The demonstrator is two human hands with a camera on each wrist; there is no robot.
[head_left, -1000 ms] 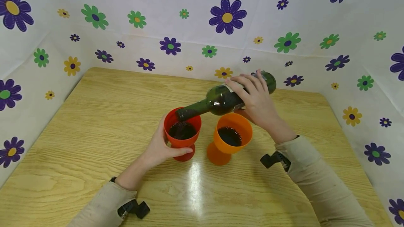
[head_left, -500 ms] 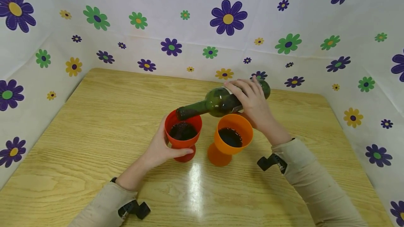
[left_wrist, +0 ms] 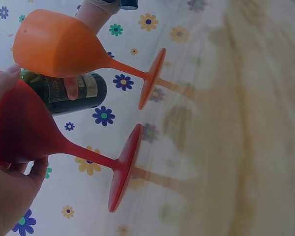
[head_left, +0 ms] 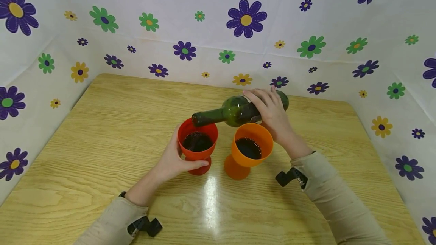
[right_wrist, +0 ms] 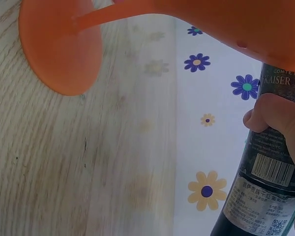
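Note:
My left hand (head_left: 173, 160) curls round the bowl of a red goblet (head_left: 197, 154), which stands on the table with dark liquid inside. A green wine bottle (head_left: 235, 111) is held tilted by my right hand (head_left: 272, 112), its fingers wrapped over the labelled body. The bottle's mouth is over the far rim of the red goblet, and no stream is visible from it. Close to the right stands an orange goblet (head_left: 253, 146), also with dark liquid, untouched. The right wrist view shows my thumb across the bottle's label (right_wrist: 273, 169).
The wooden table (head_left: 112, 124) reaches back to a white cloth backdrop (head_left: 204, 22) printed with flowers, which also rises at both sides. In the left wrist view both goblet feet, red (left_wrist: 125, 169) and orange (left_wrist: 152, 78), rest on the shiny tabletop.
The bottle's base has come down, so the bottle lies nearer level and its mouth has risen slightly. The pouring stream has stopped. My left hand and both goblets keep their places.

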